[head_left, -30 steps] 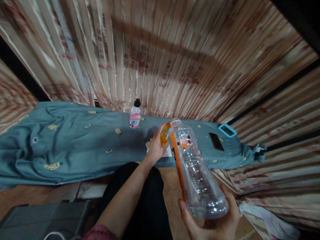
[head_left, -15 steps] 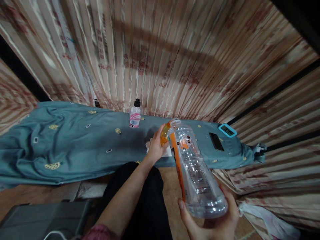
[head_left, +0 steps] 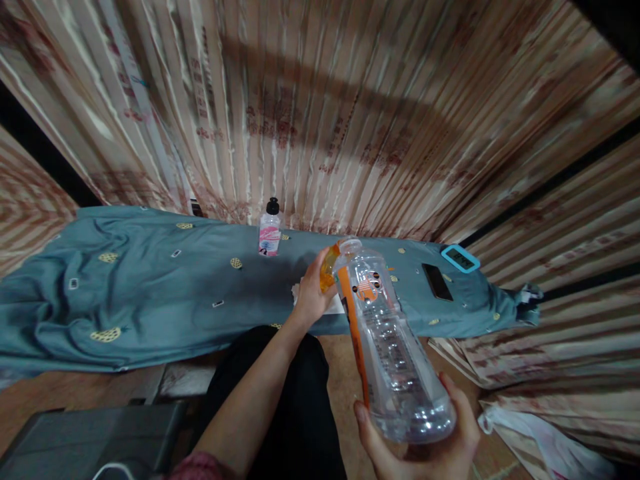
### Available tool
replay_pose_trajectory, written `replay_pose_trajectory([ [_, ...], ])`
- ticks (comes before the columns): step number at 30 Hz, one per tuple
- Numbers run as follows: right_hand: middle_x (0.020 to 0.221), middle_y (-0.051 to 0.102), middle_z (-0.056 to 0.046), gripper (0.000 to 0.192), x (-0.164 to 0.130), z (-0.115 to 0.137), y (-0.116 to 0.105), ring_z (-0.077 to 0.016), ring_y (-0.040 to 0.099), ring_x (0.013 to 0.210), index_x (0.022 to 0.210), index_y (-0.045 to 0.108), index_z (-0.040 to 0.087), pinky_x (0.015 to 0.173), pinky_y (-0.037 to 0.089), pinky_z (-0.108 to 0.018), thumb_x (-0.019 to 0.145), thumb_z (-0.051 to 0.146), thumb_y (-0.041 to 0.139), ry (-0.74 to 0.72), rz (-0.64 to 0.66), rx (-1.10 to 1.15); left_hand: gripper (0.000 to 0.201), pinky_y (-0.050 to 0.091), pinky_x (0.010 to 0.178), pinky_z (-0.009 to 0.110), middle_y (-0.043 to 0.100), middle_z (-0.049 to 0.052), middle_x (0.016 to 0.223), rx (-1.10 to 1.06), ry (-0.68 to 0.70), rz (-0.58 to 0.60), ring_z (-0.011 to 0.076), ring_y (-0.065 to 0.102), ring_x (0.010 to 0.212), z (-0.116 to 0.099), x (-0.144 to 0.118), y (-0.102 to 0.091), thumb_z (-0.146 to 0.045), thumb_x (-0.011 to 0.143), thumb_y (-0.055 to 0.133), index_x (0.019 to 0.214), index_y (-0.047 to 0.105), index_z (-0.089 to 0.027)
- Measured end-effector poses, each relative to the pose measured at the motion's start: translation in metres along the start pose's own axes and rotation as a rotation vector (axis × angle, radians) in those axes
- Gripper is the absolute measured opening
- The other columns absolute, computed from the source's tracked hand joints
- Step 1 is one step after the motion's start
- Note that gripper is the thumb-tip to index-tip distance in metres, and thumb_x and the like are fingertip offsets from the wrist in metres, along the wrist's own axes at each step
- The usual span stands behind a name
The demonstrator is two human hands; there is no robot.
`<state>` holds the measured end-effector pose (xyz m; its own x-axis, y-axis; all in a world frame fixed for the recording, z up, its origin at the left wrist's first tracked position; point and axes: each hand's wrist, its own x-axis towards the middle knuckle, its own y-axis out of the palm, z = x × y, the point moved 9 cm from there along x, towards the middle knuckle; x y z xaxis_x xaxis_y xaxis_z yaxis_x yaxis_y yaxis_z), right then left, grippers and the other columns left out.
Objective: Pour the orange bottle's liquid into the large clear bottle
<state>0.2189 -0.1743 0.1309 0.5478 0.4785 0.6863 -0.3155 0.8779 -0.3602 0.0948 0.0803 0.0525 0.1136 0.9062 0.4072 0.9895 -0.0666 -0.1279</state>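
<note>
My right hand [head_left: 425, 443] grips the base of a large clear plastic bottle [head_left: 387, 347] with an orange label strip, tilted away from me with its open neck pointing up and forward. My left hand [head_left: 311, 293] holds the orange cap [head_left: 328, 267] right beside the bottle's neck. Little or no liquid shows inside the bottle. Behind my left hand a white paper [head_left: 333, 303] lies on the teal cloth [head_left: 125, 293], partly hidden by the hand.
A small pink-labelled bottle with a black cap [head_left: 270, 230] stands at the back of the teal cloth. A dark phone [head_left: 437, 281] and a blue-framed digital device [head_left: 460, 258] lie at the right. Striped curtains hang behind. A grey box [head_left: 85, 437] sits at lower left.
Both hands and the bottle hold nearly the same pose; the view has shifted slightly, and the cap stays beside the neck.
</note>
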Motion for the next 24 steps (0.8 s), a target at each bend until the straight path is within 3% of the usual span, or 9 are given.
replay_pose_trajectory([
  [5,0.130,0.055,-0.017,0.110,-0.001,-0.003,0.003,-0.0275,0.062,0.104,0.150,0.041,0.017,0.077,0.060,-0.041,0.058,0.055,0.088,0.052,0.013,0.011,0.076,0.043,0.116,0.047,0.056,0.011,0.147,0.010,-0.020,-0.004,0.0292,0.055,0.135,0.000,0.002,-0.001,-0.029,0.080,0.073,0.149,0.040,-0.024],
  [11,0.125,0.057,-0.014,0.107,0.004,0.008,0.003,-0.0229,0.062,0.094,0.150,0.041,0.016,0.063,0.056,-0.030,0.061,0.052,0.088,-0.023,0.004,0.015,0.073,0.042,0.118,0.047,0.056,0.011,0.147,0.014,-0.002,-0.009,0.0286,0.055,0.135,-0.001,0.002,0.000,-0.031,0.082,0.072,0.148,0.041,-0.026],
  [24,0.119,0.056,-0.012,0.106,0.005,0.011,0.003,-0.0226,0.061,0.096,0.151,0.040,0.019,0.066,0.057,-0.030,0.062,0.051,0.088,-0.050,0.003,0.024,0.074,0.040,0.119,0.047,0.056,0.013,0.148,0.015,0.012,-0.015,0.0293,0.053,0.137,0.001,0.002,0.001,-0.028,0.081,0.072,0.148,0.040,-0.023],
])
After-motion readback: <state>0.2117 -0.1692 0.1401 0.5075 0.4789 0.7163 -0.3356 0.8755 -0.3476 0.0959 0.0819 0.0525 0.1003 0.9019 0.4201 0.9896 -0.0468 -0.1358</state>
